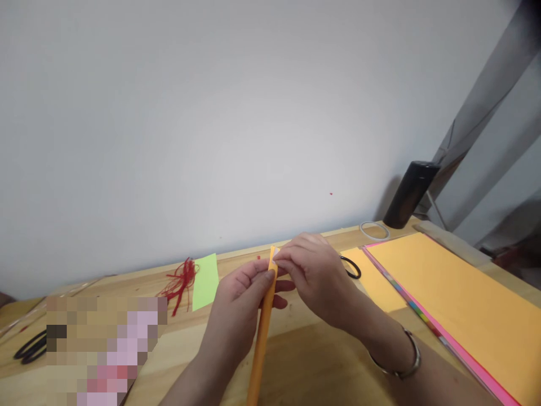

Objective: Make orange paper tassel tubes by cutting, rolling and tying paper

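Note:
A long, narrow strip of folded orange paper (262, 344) stands tilted in front of me, its lower end running out of the bottom of the view. My left hand (239, 299) is closed around its upper part, thumb on the near face and fingers behind. At the top end, my right hand (316, 276) pinches a small white piece (276, 254) that looks like tape backing. The right fingertips touch the strip there, and they partly hide the white piece.
On the wooden table lie red threads (182, 282), light green paper (205, 282), black-handled scissors (31, 347) and a black ring-shaped handle (353, 268). To the right are stacked orange sheets (456, 304), a white tape roll (374, 230) and a black bottle (411, 194). A wall (253, 124) rises behind.

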The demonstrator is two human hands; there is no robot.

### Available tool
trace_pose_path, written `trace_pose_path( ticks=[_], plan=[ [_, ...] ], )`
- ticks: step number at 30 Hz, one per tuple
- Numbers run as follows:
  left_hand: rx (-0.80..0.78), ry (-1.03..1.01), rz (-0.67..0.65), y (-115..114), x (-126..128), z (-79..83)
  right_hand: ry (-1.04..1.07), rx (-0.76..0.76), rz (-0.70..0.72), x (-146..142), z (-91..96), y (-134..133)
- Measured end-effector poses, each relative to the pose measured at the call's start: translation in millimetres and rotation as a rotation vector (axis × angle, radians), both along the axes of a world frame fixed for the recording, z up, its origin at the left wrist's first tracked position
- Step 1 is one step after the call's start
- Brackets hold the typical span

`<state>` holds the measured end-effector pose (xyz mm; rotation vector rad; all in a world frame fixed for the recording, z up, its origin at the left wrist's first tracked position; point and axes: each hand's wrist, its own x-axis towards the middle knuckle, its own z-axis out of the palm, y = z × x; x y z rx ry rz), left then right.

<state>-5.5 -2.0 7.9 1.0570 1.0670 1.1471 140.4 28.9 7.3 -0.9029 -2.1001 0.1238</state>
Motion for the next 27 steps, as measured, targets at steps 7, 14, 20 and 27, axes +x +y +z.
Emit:
trace_pose_path(
  ticks=[7, 14, 20, 27],
  plan=[
    [0.032, 0.027, -0.004, -0.1, 1.2, -3.2, 0.035, -0.071, -0.078, -4.8, 1.2, -0.7],
    [0.018, 0.031, 0.007, -0.3, 0.9, -4.5, 0.029, -0.087, -0.03, -2.9, 1.9, -0.6],
    [0.037, 0.112, 0.034, 0.2, 1.1, -3.4, 0.003, -0.064, -0.037, -2.7, 2.0, -2.6],
    [0.063, 0.244, 0.061, -1.6, 3.7, 0.2, -0.05, -0.015, -0.072, -3.9, 1.7, -3.7]
  ],
)
